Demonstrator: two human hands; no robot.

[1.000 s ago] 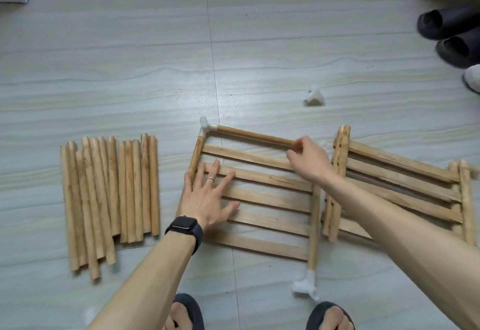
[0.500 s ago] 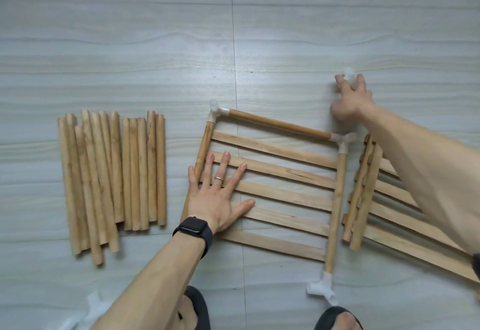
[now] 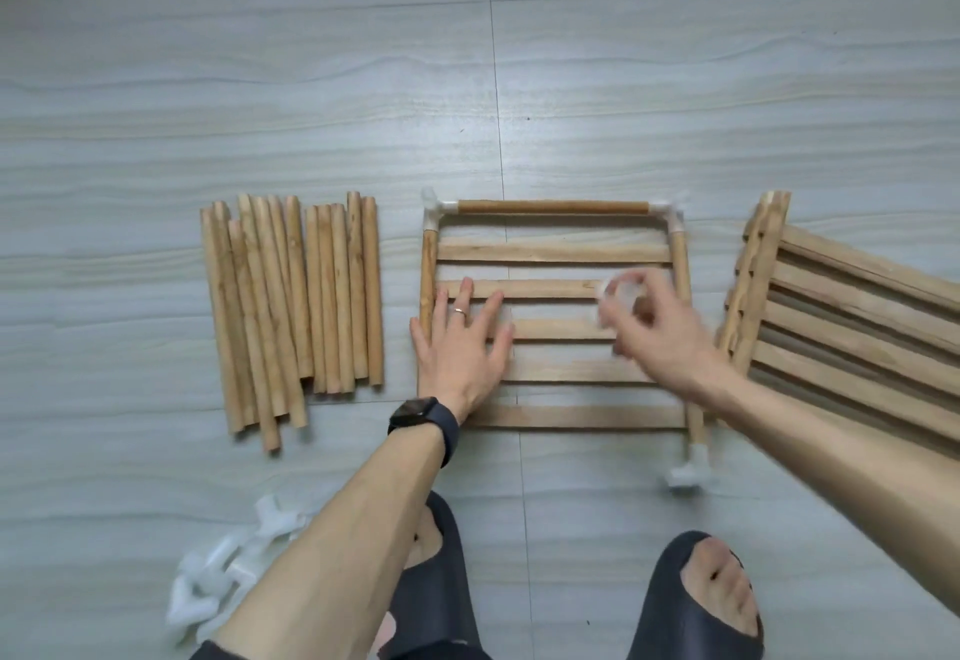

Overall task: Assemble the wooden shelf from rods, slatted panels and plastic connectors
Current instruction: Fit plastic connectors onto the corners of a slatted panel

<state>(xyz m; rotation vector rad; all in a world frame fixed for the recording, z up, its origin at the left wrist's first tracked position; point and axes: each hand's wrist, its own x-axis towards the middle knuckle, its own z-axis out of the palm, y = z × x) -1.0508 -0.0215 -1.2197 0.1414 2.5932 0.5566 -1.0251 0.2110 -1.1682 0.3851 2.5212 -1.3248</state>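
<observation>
Three corners already carry connectors (image 3: 434, 210); my right grip (image 3: 660, 337) pinches a fourth connector (image 3: 621, 293), blurred, above the slatted panel (image 3: 556, 253) on the floor (image 3: 311, 88). My left grip (image 3: 462, 347) lies flat on the slats, which braces the panel well. I'd seat it squarely on the near end of the left rod (image 3: 428, 270).

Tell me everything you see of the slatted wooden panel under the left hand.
The pale wooden slatted panel lies flat on the grey floor: five slats between two side rods. A far rod joins them through white plastic corner connectors; another connector caps the right rod's near end. The left hand rests flat on it; the right hand, blurred, holds a loose connector over it.
</observation>
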